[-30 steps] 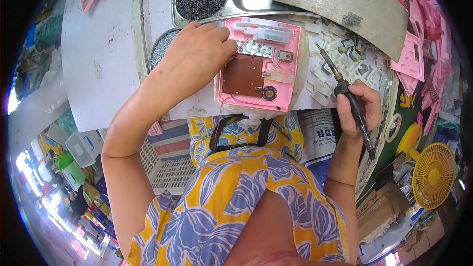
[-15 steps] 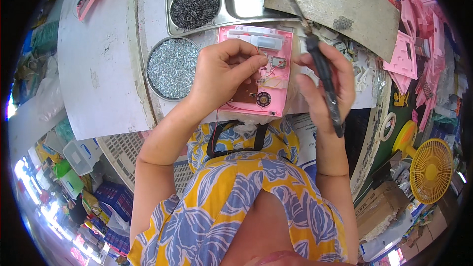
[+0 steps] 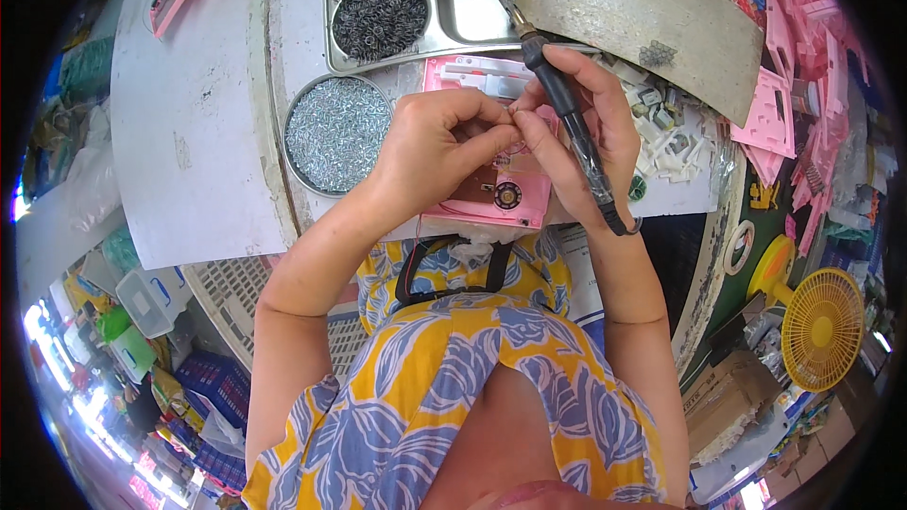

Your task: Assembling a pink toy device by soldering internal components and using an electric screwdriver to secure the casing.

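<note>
A pink plastic housing point(image 3: 534, 203) lies on the bench in front of me, holding a brown circuit board point(image 3: 470, 185), a small round speaker point(image 3: 507, 195) and thin wires. Over it, my left hand point(image 3: 439, 137) is closed in a pinch; what its fingertips hold is too small to make out. My right hand point(image 3: 590, 123) grips a black soldering iron point(image 3: 572, 113), its metal tip slanting up and left, away from the housing. The right thumb and fingertips meet the left fingertips above the housing. Both hands hide much of its middle.
Left of the housing stands a round tin of small screws point(image 3: 335, 137). Behind are a metal tray point(image 3: 406, 61) of dark springs and a tilted metal plate point(image 3: 652, 19). White plastic parts point(image 3: 671, 137) and pink parts point(image 3: 770, 113) lie right. A yellow fan point(image 3: 822, 326) stands lower right.
My right hand has moved left with the soldering iron, bringing its fingertips to my left hand's. The iron's tip has swung left over the tray. My left hand has shifted slightly right.
</note>
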A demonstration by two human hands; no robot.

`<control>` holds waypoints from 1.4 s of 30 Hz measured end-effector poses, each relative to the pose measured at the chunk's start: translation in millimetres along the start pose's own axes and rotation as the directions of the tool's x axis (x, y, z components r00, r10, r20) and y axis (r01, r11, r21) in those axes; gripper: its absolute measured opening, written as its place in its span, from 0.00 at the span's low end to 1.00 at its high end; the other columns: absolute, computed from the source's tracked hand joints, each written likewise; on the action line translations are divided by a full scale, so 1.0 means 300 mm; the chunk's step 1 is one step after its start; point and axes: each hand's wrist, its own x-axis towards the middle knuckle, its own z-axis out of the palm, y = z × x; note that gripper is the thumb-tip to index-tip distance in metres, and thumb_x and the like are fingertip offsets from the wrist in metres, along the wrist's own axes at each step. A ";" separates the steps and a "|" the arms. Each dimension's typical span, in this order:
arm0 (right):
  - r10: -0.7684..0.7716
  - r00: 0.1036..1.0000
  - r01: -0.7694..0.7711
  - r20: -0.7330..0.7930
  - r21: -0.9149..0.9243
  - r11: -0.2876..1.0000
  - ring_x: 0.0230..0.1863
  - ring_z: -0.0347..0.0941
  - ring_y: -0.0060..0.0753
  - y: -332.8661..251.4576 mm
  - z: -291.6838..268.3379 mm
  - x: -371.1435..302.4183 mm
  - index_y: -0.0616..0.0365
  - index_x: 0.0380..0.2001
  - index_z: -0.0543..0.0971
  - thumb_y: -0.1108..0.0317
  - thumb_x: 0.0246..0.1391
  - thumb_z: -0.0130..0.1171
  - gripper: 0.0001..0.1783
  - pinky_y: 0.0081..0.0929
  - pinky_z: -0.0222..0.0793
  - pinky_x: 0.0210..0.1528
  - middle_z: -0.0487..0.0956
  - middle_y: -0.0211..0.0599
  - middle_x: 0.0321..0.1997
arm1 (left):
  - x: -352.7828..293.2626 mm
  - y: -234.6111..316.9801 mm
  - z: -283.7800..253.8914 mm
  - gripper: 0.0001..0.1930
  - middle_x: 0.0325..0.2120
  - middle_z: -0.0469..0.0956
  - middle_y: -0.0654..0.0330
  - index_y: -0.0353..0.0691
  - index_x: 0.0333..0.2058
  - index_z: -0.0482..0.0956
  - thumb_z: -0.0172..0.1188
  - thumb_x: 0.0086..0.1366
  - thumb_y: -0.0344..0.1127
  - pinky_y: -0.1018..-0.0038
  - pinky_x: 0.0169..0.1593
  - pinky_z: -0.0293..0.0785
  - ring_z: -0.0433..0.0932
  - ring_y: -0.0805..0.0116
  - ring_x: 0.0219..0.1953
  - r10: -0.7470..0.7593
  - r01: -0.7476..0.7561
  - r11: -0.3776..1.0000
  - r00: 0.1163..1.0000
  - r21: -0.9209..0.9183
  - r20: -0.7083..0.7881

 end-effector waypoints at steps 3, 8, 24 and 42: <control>0.012 0.999 -0.011 -0.034 0.014 1.000 0.43 0.78 0.21 -0.001 0.003 -0.005 0.60 0.59 0.74 0.85 0.53 0.63 0.29 0.18 0.75 0.48 0.79 0.34 0.44 | 0.000 -0.024 0.002 0.08 0.22 0.83 0.61 0.31 0.38 0.85 0.67 0.66 0.31 0.78 0.29 0.77 0.80 0.78 0.23 0.032 -0.033 0.996 0.999 -0.077 -0.015; -0.008 0.996 -0.003 -0.083 -0.133 0.991 0.42 0.78 0.21 0.005 0.001 -0.041 0.61 0.56 0.76 0.83 0.53 0.65 0.25 0.19 0.75 0.47 0.79 0.35 0.45 | 0.010 -0.034 -0.006 0.08 0.24 0.82 0.62 0.31 0.37 0.83 0.65 0.68 0.32 0.78 0.31 0.75 0.78 0.79 0.26 0.153 -0.152 0.988 0.987 0.029 -0.056; -0.155 0.983 0.175 0.101 -0.225 0.959 0.27 0.70 0.23 -0.053 -0.217 -0.130 0.65 0.44 0.77 0.74 0.48 0.69 0.19 0.20 0.66 0.31 0.79 0.37 0.32 | 0.052 -0.060 -0.022 0.07 0.27 0.73 0.58 0.32 0.30 0.80 0.69 0.60 0.30 0.72 0.32 0.73 0.76 0.65 0.27 0.390 -0.317 0.800 0.920 0.510 -0.039; -0.207 0.955 0.268 0.214 -0.318 0.909 0.21 0.68 0.26 -0.029 -0.195 -0.113 0.60 0.38 0.79 0.74 0.45 0.69 0.15 0.21 0.63 0.23 0.77 0.34 0.24 | 0.050 -0.086 -0.021 0.08 0.29 0.75 0.56 0.36 0.28 0.81 0.69 0.59 0.33 0.67 0.33 0.74 0.77 0.59 0.29 0.429 -0.340 0.815 0.898 0.469 -0.095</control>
